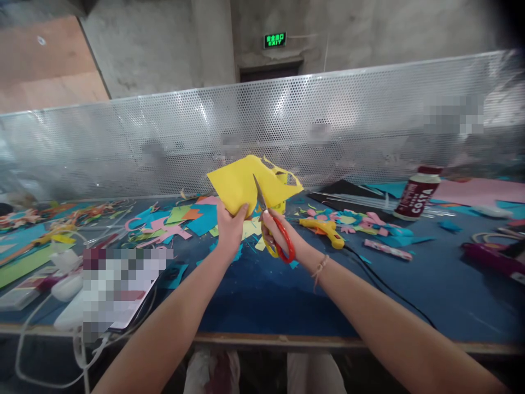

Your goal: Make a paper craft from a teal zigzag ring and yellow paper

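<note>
A sheet of yellow paper (pixel 238 183) is held up above the blue table in the middle of the view. My left hand (pixel 232 227) pinches its lower edge, thumb in front. Closed round the handles of the red and yellow scissors (pixel 286 241) is my right hand (pixel 275 229). The scissor blades point up and lie against the paper, beside a slit at its lower edge. A thin curled strip (pixel 283 168) hangs at the paper's upper right. Behind the sheet a yellow container (pixel 280 208) is partly hidden.
Paper scraps (pixel 168 221) cover the table (pixel 279 306) left and right. A yellow glue gun (pixel 326 230) with a black cord lies right of the scissors. Further right stands a Costa bottle (pixel 418 194). A tablet (pixel 135 295) and white cables lie at left. A perforated metal screen (pixel 184 142) stands behind.
</note>
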Tool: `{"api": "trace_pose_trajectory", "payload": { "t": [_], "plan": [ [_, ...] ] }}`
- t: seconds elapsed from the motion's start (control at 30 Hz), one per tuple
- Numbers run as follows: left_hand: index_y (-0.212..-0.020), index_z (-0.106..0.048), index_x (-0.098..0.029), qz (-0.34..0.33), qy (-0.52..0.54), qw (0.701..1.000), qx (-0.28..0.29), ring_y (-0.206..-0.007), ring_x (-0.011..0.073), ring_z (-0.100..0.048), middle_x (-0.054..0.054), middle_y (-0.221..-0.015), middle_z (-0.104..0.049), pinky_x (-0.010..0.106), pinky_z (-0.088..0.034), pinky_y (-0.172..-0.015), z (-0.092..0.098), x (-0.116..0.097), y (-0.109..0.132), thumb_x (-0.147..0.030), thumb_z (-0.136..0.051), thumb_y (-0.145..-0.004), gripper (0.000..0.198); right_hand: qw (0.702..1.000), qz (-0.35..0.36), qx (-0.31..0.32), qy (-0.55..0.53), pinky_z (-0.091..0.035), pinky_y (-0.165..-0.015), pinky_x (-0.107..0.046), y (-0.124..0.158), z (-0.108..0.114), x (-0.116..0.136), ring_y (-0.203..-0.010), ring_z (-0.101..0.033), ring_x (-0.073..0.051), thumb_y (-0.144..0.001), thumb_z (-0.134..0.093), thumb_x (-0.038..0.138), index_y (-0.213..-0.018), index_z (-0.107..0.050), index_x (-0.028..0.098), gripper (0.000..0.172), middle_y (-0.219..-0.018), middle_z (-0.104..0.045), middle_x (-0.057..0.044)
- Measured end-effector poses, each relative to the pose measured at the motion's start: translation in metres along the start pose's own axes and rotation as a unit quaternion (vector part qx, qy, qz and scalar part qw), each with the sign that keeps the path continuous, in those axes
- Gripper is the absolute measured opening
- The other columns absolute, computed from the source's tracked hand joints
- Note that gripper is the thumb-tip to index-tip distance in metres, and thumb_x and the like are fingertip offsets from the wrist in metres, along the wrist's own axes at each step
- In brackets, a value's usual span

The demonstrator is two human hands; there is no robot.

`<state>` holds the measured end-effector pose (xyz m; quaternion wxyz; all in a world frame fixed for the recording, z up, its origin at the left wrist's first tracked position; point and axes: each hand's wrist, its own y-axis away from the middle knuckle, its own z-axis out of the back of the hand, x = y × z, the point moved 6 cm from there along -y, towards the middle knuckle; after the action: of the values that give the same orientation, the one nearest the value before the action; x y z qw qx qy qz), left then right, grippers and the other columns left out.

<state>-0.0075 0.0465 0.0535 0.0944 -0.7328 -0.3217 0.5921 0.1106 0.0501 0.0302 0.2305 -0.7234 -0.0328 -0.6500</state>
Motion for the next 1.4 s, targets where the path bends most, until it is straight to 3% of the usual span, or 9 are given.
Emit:
{"api": "trace_pose_trajectory", "payload": {
  "t": [0.27,0.43,0.57,0.87,1.07,1.17,1.27,1.33,1.4],
  "plan": [
    [-0.100,-0.045,-0.017,-0.074,-0.175,0.982,-0.006,-0.097,0.0225,-0.056,0.009,-0.103,-0.057,0.033,-0.049,-0.076,0.005,-0.006,-0.002,-0.028,-0.064,-0.067,0.039,0.999,-0.021,-0.001,-0.024,-0.025,-0.032,-0.018,-0.003,0.004,-0.005,-0.034,-0.032,-0.005,-0.074,-0.043,0.063,-0.075,-0.039,0.021,0.042,-0.048,-0.036,0.009],
    [-0.100,-0.045,-0.018,-0.078,-0.157,0.984,0.011,-0.089,0.0210,-0.058,0.008,-0.100,-0.057,0.031,-0.050,-0.069,0.006,-0.002,-0.007,-0.029,-0.063,-0.067,0.039,1.000,-0.027,-0.004,0.001,-0.023,-0.031,-0.019,-0.002,0.006,-0.002,-0.032,-0.029,-0.005,-0.072,-0.050,0.059,-0.072,-0.035,0.022,0.040,-0.045,-0.033,0.009],
    [-0.099,-0.047,-0.018,-0.079,-0.135,0.988,0.017,-0.089,0.0198,-0.058,0.007,-0.097,-0.059,0.032,-0.049,-0.074,0.010,0.000,-0.014,-0.026,-0.064,-0.065,0.039,0.999,-0.019,-0.012,0.036,-0.024,-0.032,-0.020,-0.006,0.013,-0.004,-0.032,-0.030,-0.006,-0.069,-0.055,0.056,-0.069,-0.033,0.023,0.040,-0.045,-0.033,0.009],
    [-0.095,-0.048,-0.015,0.022,-0.058,0.993,0.099,-0.062,0.0133,-0.058,0.005,-0.083,-0.060,0.023,-0.047,-0.052,0.009,0.009,-0.027,-0.024,-0.069,-0.058,0.043,0.998,-0.029,0.048,0.030,-0.024,-0.035,-0.019,-0.008,0.020,-0.004,-0.036,-0.029,-0.004,-0.075,-0.047,0.058,-0.076,-0.039,0.021,0.037,-0.052,-0.037,0.008],
    [-0.095,-0.050,-0.015,0.098,-0.007,0.985,0.143,-0.058,0.0104,-0.057,0.003,-0.080,-0.062,0.021,-0.044,-0.050,0.012,0.011,-0.032,-0.016,-0.070,-0.055,0.045,0.996,-0.029,0.035,0.080,-0.025,-0.033,-0.018,-0.009,0.024,-0.003,-0.035,-0.031,-0.004,-0.076,-0.049,0.053,-0.069,-0.037,0.021,0.034,-0.051,-0.038,0.007],
    [-0.092,-0.053,-0.015,0.130,0.042,0.984,0.113,-0.056,0.0086,-0.056,0.001,-0.073,-0.063,0.018,-0.040,-0.048,0.018,0.014,-0.037,-0.012,-0.070,-0.052,0.043,0.993,-0.030,0.025,0.111,-0.026,-0.031,-0.018,-0.008,0.024,-0.005,-0.033,-0.030,-0.004,-0.077,-0.048,0.051,-0.069,-0.037,0.022,0.033,-0.047,-0.037,0.008],
    [-0.083,-0.057,-0.014,0.145,0.117,0.982,0.019,-0.054,0.0068,-0.055,0.002,-0.072,-0.064,0.016,-0.037,-0.045,0.025,0.022,-0.037,-0.014,-0.070,-0.055,0.031,0.991,-0.022,0.000,0.135,-0.026,-0.030,-0.019,-0.008,0.022,-0.008,-0.031,-0.029,-0.005,-0.077,-0.049,0.050,-0.068,-0.035,0.022,0.033,-0.044,-0.035,0.009],
    [-0.079,-0.058,-0.013,0.164,0.186,0.968,-0.021,-0.061,0.0083,-0.058,0.004,-0.078,-0.065,0.017,-0.041,-0.050,0.021,0.029,-0.031,-0.017,-0.069,-0.059,0.023,0.989,-0.015,-0.008,0.145,-0.028,-0.030,-0.020,-0.008,0.019,-0.010,-0.030,-0.031,-0.005,-0.076,-0.051,0.050,-0.067,-0.035,0.022,0.033,-0.044,-0.035,0.008],
    [-0.081,-0.059,-0.013,0.203,0.237,0.950,-0.022,-0.070,0.0111,-0.061,0.006,-0.085,-0.065,0.020,-0.045,-0.058,0.012,0.036,-0.021,-0.019,-0.067,-0.063,0.022,0.990,-0.009,-0.012,0.143,-0.029,-0.030,-0.020,-0.007,0.015,-0.013,-0.031,-0.033,-0.006,-0.075,-0.052,0.051,-0.067,-0.036,0.022,0.034,-0.045,-0.036,0.008]
  ]
}}
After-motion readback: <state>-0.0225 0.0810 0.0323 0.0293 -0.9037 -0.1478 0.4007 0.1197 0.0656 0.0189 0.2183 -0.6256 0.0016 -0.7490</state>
